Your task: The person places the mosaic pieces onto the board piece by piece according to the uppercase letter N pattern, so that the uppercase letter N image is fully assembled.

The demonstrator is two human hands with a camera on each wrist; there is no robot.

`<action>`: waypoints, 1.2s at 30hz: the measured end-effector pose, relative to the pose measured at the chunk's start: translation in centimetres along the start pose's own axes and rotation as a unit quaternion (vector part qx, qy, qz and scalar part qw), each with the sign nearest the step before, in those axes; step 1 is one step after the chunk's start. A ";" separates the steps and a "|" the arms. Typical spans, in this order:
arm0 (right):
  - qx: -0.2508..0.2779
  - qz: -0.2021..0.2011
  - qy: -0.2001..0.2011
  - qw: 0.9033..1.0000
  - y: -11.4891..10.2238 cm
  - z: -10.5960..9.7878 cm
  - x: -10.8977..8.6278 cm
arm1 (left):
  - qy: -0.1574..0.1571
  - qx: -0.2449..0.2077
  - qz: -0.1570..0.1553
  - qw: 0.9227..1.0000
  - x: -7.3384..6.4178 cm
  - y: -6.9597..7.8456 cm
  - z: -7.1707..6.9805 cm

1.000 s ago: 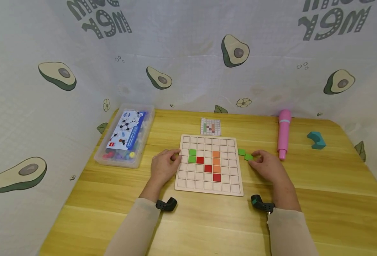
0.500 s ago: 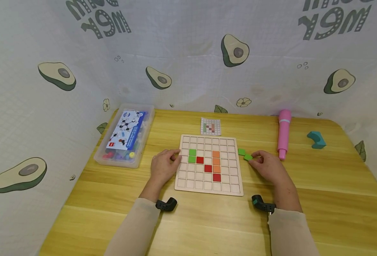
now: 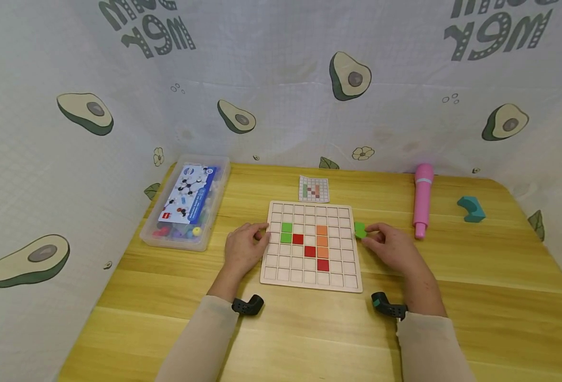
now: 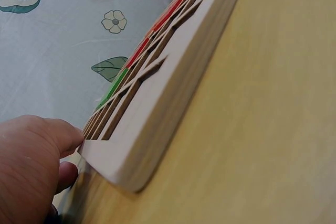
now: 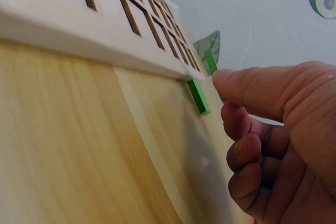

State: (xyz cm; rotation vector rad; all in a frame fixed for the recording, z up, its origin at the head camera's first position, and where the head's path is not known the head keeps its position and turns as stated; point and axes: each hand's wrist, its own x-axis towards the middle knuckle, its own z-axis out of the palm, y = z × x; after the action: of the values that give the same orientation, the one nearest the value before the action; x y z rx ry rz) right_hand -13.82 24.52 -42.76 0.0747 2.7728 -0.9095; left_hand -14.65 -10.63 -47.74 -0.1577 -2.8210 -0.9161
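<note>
A square wooden grid board [image 3: 309, 273] lies flat on the table, with green, red and orange square tiles in some cells. My left hand [image 3: 244, 246] rests with thumb and forefinger at the board's left edge; in the left wrist view the thumb [image 4: 68, 135] touches that edge. Off the board's right side, my right hand [image 3: 392, 246] pinches a green tile [image 5: 210, 61] between thumb and forefinger. Another green tile [image 5: 198, 97] lies on the table against the board's edge. In the head view the two green tiles overlap. The right hand's other fingers are curled.
A small printed pattern card [image 3: 314, 189] lies behind the board. To the left is a clear plastic box [image 3: 175, 243] of coloured parts. On the right are a pink pen-shaped stick [image 3: 422, 204] and a teal curved block [image 3: 473, 209]. A patterned curtain [image 3: 285, 132] hangs behind the table.
My right hand has moved slightly left with the green tile, which now overlaps the other green tile in the head view. The left hand and the board have stayed put.
</note>
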 end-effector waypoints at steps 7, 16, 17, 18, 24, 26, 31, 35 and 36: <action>0.001 -0.027 -0.003 1.000 -1.5 0.6 -0.1 | 0.002 -0.001 0.001 1.000 0.0 -0.1 0.0; 0.011 -0.045 -0.018 0.999 -2.9 1.6 -0.3 | 0.000 -0.005 -0.003 1.000 0.0 0.1 0.0; 0.011 -0.048 -0.021 0.999 -3.0 1.7 -0.3 | 0.000 -0.005 -0.002 1.000 0.0 0.0 0.0; 0.013 -0.051 -0.023 0.998 -3.2 1.8 -0.3 | 0.001 -0.005 -0.001 1.000 0.0 0.0 0.0; 0.008 -0.067 -0.033 0.997 -4.4 2.6 -0.5 | 0.001 -0.005 -0.002 1.000 0.0 0.0 0.0; 0.005 -0.077 -0.035 0.996 -4.7 2.8 -0.6 | 0.000 -0.005 -0.002 1.000 0.0 0.0 -0.1; 0.008 -0.083 -0.048 0.995 -5.4 3.4 -0.8 | -0.001 -0.006 -0.002 1.000 0.0 0.0 0.0; 0.001 -0.096 -0.050 0.994 -5.9 3.9 -0.9 | 0.001 -0.006 -0.002 1.000 0.0 -0.1 0.0; -0.001 -0.102 -0.049 0.994 -6.0 4.1 -0.9 | 0.002 -0.006 -0.002 1.000 0.0 -0.1 0.0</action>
State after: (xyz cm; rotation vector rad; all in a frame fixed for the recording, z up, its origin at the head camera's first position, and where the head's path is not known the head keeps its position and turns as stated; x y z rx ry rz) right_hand -12.86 17.27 -42.32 -0.2512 2.7259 -0.9313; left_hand -14.65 -10.69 -47.80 -0.1517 -2.8135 -0.9326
